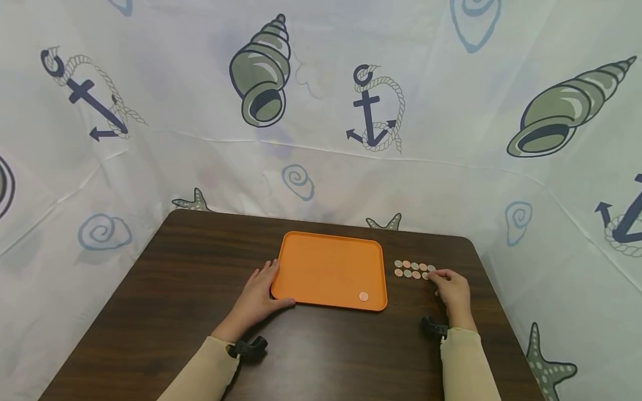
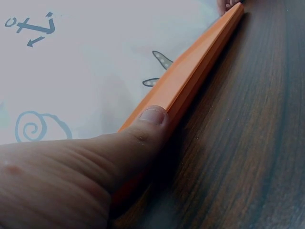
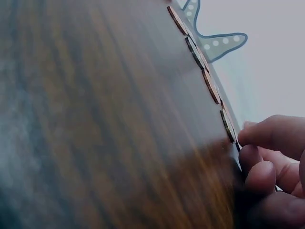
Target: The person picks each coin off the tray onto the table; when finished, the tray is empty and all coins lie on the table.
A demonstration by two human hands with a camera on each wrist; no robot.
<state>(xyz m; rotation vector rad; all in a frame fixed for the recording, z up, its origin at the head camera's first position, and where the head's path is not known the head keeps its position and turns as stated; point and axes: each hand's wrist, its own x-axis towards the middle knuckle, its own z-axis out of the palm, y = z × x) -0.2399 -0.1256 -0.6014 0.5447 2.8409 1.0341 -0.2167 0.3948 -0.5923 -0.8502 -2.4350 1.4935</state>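
My left hand (image 1: 259, 289) rests on the near left corner of an orange tray (image 1: 326, 262), fingers along its left side and thumb along the front rim. In the left wrist view the thumb (image 2: 138, 126) lies against the tray's outer wall. A single coin (image 1: 363, 297) lies in the tray near its front right corner. Right of the tray, coins (image 1: 407, 264) lie flat in two rows on the table. At the right end of these rows my right hand (image 1: 453, 289) has curled fingers and pinches at a coin, mostly hidden by the fingertips (image 3: 250, 157).
Under everything is a dark wood-grain table (image 1: 165, 289) with rounded far corners. A white cloth (image 1: 321, 100) printed with shells, anchors and starfish hangs behind and beside it. A black band (image 1: 248, 348) is on the left wrist, another band (image 1: 434, 327) on the right.
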